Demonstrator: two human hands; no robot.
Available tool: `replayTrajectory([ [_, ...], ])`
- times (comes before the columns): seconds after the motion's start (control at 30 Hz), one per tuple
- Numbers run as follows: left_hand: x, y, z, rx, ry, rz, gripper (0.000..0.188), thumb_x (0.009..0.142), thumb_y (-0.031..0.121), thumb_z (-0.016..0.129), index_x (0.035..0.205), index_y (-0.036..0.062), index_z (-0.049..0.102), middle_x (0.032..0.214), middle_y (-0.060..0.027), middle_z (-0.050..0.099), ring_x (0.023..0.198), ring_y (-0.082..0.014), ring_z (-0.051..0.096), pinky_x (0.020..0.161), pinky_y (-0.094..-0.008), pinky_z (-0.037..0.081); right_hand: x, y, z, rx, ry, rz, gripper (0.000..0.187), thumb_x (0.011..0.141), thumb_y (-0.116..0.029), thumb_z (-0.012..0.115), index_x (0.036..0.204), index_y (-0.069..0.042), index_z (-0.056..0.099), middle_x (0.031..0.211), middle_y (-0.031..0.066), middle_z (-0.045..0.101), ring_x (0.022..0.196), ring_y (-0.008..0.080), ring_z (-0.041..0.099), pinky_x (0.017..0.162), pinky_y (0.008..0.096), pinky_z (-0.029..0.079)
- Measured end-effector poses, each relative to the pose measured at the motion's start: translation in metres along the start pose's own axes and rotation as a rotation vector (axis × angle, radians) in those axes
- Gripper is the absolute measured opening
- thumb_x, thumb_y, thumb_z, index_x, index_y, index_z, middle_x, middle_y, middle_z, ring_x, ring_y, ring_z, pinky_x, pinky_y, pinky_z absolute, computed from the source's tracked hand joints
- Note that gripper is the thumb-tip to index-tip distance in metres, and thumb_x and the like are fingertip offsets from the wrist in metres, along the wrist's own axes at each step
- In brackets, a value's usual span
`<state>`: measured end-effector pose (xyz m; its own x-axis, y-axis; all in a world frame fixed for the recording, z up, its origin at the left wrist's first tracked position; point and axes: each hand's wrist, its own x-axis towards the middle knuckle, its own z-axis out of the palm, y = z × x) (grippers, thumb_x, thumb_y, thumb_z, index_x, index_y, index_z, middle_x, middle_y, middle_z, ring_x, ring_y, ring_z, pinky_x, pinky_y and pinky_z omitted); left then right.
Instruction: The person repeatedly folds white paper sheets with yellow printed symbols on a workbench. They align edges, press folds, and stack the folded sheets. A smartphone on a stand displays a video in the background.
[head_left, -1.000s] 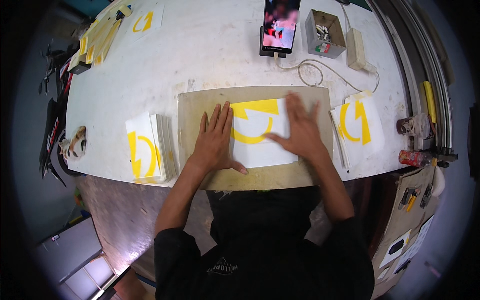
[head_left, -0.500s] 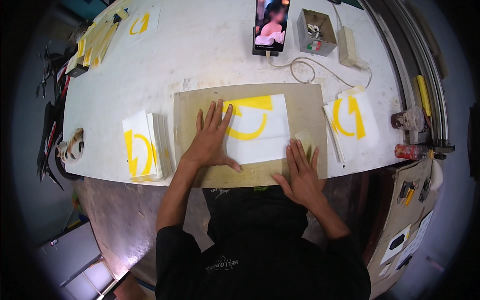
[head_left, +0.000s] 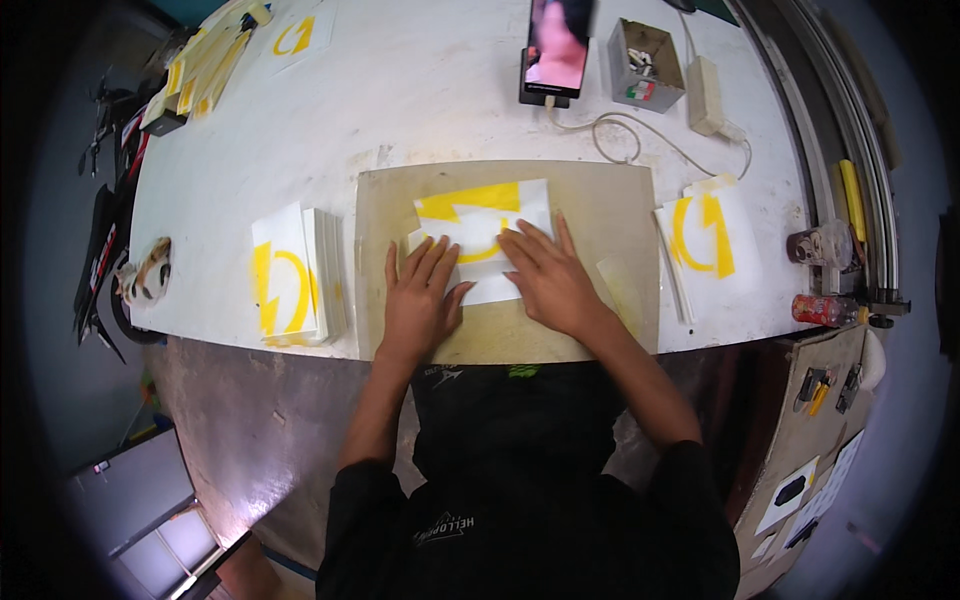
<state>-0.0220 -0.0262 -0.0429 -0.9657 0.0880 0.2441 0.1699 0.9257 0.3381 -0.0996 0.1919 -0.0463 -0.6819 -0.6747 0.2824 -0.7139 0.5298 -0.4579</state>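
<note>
A white sheet of paper (head_left: pixel 487 287) with a yellow printed band and curve lies slightly tilted on a beige board (head_left: pixel 610 230) in front of me. My left hand (head_left: pixel 418 308) lies flat on the sheet's lower left part, fingers stretched out and thumb apart. On its right part rests my right hand (head_left: pixel 552 282), palm down, with fingers extended over the yellow curve. Both hands press on the paper without gripping it. The fingers hide part of the print, and a paper edge shows by the left fingertips, possibly a fold.
Left of the board stands a stack of white printed sheets (head_left: pixel 322 280); more printed sheets (head_left: pixel 705 235) lie at right. Farther back are a phone (head_left: pixel 556 50) on a stand, its cable, a metal box (head_left: pixel 645 65) and a power strip (head_left: pixel 706 95). A bottle (head_left: pixel 822 309) lies at the right edge.
The sheet has shifted left and tilted on the board. My right hand has moved up and left from the board's lower right onto the paper; my left hand has come lower on the sheet.
</note>
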Motion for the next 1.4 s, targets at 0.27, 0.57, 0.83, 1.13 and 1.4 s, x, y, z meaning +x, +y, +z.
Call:
replayTrajectory([
  [0.27,-0.017,0.006,0.006,-0.044,0.123,0.111,0.04,0.075,0.002,0.072,0.116,0.0045,0.072,0.125,-0.0118,0.068,0.123,-0.0325,0.06,0.113,-0.0536,0.039,-0.028,0.001,0.008,-0.084,0.159,-0.089,0.032,0.078,-0.003,0.071,0.11,-0.002,0.072,0.116,0.0121,0.066,0.12,0.03,0.059,0.111,0.054,0.041],
  [0.57,-0.044,0.022,0.007,-0.1,-0.03,0.013,0.044,0.09,0.012,0.073,0.13,-0.0012,0.063,0.146,-0.0194,0.055,0.141,-0.0412,0.045,0.116,-0.0568,0.035,-0.054,-0.021,0.007,-0.074,0.031,-0.022,0.04,0.09,-0.018,0.073,0.126,0.0,0.065,0.144,0.0132,0.055,0.137,0.0353,0.049,0.114,0.0516,0.041],
  [0.83,-0.047,0.019,0.011,-0.122,0.005,0.022,0.039,0.088,0.012,0.074,0.125,-0.0013,0.067,0.143,-0.0186,0.058,0.138,-0.0403,0.049,0.114,-0.0567,0.037,-0.054,-0.02,0.006,-0.049,0.035,0.01,0.039,0.091,-0.018,0.072,0.125,0.0,0.065,0.142,0.0137,0.058,0.138,0.0359,0.049,0.113,0.0529,0.041],
  [1.13,-0.046,0.019,0.011,-0.096,0.001,0.023,0.035,0.09,0.013,0.073,0.121,-0.0023,0.069,0.142,-0.018,0.059,0.137,-0.0387,0.05,0.114,-0.0562,0.038,-0.053,-0.021,0.006,-0.051,0.026,0.013,0.039,0.091,-0.017,0.072,0.124,0.001,0.066,0.141,0.0145,0.059,0.138,0.0361,0.05,0.114,0.0525,0.041],
  [1.4,-0.046,0.019,0.012,-0.1,0.008,0.016,0.035,0.089,0.014,0.074,0.12,-0.0015,0.069,0.141,-0.0174,0.06,0.137,-0.0385,0.051,0.113,-0.0559,0.039,-0.055,-0.02,0.008,-0.041,0.035,0.014,0.038,0.089,-0.015,0.073,0.123,0.002,0.067,0.14,0.0153,0.06,0.137,0.0361,0.051,0.114,0.0529,0.04],
])
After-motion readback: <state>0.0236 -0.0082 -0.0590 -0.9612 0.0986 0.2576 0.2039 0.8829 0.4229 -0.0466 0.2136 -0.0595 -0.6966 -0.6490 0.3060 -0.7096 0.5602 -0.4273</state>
